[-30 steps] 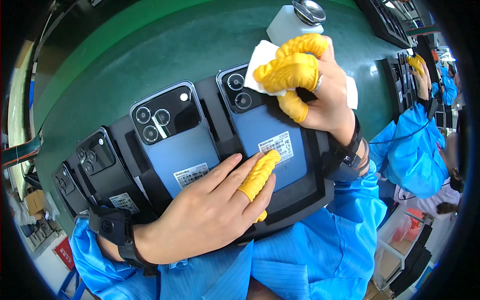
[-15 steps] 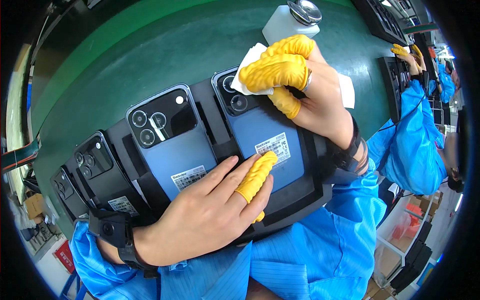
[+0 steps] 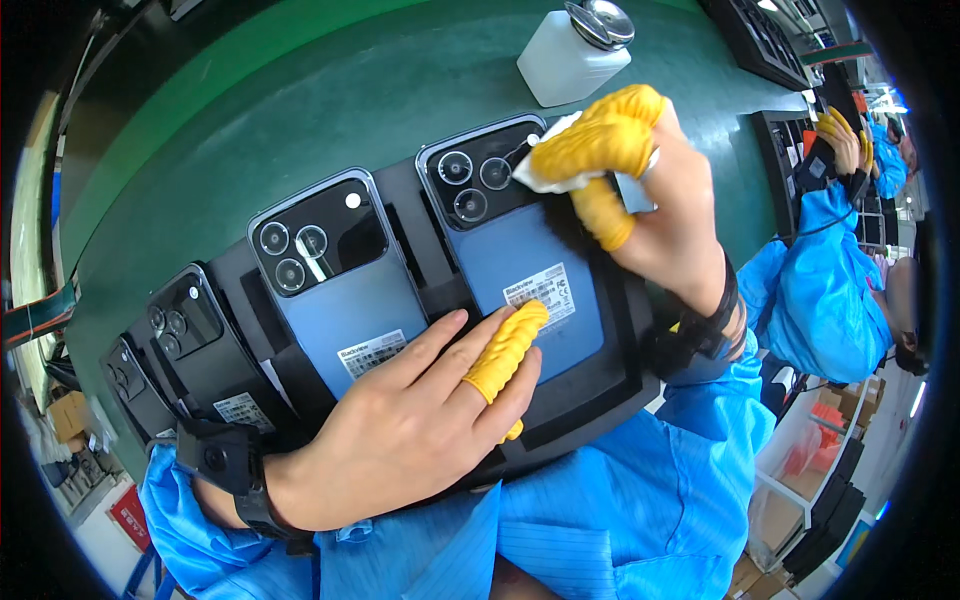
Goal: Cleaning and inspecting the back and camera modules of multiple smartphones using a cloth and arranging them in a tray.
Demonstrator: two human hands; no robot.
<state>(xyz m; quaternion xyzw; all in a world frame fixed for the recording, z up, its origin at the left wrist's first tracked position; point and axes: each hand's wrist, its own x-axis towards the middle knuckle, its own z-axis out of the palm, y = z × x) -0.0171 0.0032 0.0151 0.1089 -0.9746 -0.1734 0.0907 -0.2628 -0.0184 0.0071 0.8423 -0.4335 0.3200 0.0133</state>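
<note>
Several phones lie back side up in a black foam tray (image 3: 590,408). On the rightmost blue phone (image 3: 492,250), my left hand (image 3: 395,430) rests with its fingers stretched out near the white label; a yellow finger cot covers one finger. My right hand (image 3: 655,200), with yellow cots on its fingers, pinches a crumpled white wipe (image 3: 545,178) against the right edge of that phone's black camera panel. The three lenses are uncovered. Another blue phone (image 3: 345,300) lies to the left, then a dark phone (image 3: 210,355) and a partly hidden dark phone (image 3: 130,372).
A white dispenser bottle (image 3: 570,65) with a metal top stands on the green table (image 3: 400,90) beyond the tray. On the right, a co-worker in a blue smock (image 3: 825,270) reaches toward a black tray (image 3: 780,165).
My right hand has slid right with the wipe, off the lenses to the camera panel's right edge. My left hand has stayed nearly still on the phone.
</note>
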